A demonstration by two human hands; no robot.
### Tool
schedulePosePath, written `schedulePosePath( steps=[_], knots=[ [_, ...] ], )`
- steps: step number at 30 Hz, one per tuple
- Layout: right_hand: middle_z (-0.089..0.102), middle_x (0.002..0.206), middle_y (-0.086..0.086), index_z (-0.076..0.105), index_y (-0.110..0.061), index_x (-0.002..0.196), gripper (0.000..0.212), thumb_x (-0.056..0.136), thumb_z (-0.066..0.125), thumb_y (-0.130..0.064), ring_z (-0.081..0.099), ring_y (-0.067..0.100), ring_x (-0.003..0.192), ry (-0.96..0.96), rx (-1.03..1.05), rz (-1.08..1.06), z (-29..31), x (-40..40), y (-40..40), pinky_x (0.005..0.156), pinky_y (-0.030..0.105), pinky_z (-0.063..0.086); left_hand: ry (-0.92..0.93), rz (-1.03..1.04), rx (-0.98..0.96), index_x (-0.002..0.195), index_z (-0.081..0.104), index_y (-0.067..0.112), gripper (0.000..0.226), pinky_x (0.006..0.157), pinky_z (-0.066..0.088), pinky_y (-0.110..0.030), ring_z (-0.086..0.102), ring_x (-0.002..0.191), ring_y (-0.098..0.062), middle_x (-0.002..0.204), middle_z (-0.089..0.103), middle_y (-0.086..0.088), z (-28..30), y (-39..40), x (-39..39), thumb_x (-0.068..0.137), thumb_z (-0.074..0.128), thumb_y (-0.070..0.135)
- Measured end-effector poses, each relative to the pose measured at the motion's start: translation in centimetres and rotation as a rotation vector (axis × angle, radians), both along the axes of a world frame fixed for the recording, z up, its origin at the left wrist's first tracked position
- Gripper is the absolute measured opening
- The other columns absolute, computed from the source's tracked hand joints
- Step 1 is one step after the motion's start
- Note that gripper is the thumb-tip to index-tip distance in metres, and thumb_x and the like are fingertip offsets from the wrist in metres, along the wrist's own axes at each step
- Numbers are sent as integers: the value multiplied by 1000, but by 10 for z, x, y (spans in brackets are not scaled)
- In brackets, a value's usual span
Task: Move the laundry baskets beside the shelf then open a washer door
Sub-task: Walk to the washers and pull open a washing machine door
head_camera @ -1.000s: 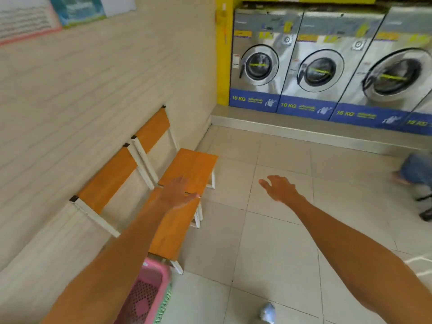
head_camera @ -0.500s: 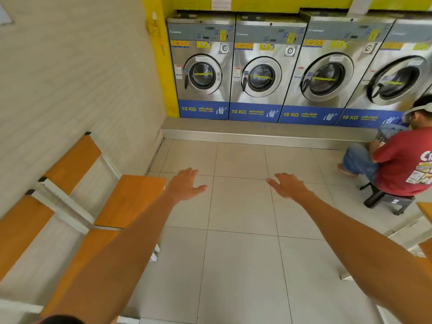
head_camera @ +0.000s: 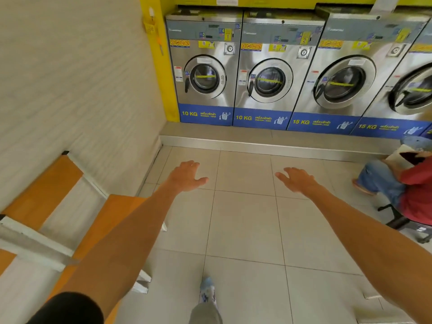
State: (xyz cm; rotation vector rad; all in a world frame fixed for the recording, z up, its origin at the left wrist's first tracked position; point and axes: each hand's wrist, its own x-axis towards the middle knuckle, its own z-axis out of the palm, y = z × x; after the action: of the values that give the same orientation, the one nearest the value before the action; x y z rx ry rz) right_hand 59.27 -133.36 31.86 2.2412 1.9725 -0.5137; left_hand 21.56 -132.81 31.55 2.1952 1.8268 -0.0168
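Ahead, steel washers [head_camera: 268, 73] carry round glass doors [head_camera: 204, 77].

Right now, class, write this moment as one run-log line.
phase: approaching washers | left hand: open, empty | right hand: open, empty | leftmost steel 10 KG washer's round glass door: closed

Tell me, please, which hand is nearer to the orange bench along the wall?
Left. The left hand hovers just beyond the orange bench; the right hand is farther right, over open floor.
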Motion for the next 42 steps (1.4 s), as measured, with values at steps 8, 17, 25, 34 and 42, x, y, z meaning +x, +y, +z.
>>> schedulePosePath(
  steps=[8,17,25,34,42],
  knots=[
    [37,164,13,35,-12,161,71,107,33,-57,34,35,152,74,37,-55,21,-8,157,122,56,27,25,-30,56,155,34,12,83,120,31,-45,30,149,-28,161,35,-10,39,180,-6,93,55,62],
    [39,163,13,37,-12,160,70,107,34,-58,36,34,151,70,64,-67,24,11,302,121,54,29,2,-41,52,151,38,12,78,115,36,-44,38,143,-29,155,42,-12,39,331,14,92,58,59],
    [45,159,17,43,-8,155,66,107,40,-53,43,37,145,96,104,-57,48,65,476,118,52,35,5,-13,59,156,32,12,85,120,30,-48,30,149,-30,162,33,-10,60,501,53,92,58,61],
    [46,158,17,36,-8,159,74,106,34,-60,42,37,145,31,178,29,125,120,665,119,54,33,-28,-24,174,149,41,9,81,111,42,-46,43,140,-32,153,45,-14,117,674,103,91,58,62],
    [55,149,17,49,-15,151,71,103,33,-65,51,39,136,27,282,72,173,119,802,114,58,38,-24,-39,285,136,54,12,71,103,48,-48,53,127,-30,140,57,-9,158,803,118,87,59,63]
  ],
)
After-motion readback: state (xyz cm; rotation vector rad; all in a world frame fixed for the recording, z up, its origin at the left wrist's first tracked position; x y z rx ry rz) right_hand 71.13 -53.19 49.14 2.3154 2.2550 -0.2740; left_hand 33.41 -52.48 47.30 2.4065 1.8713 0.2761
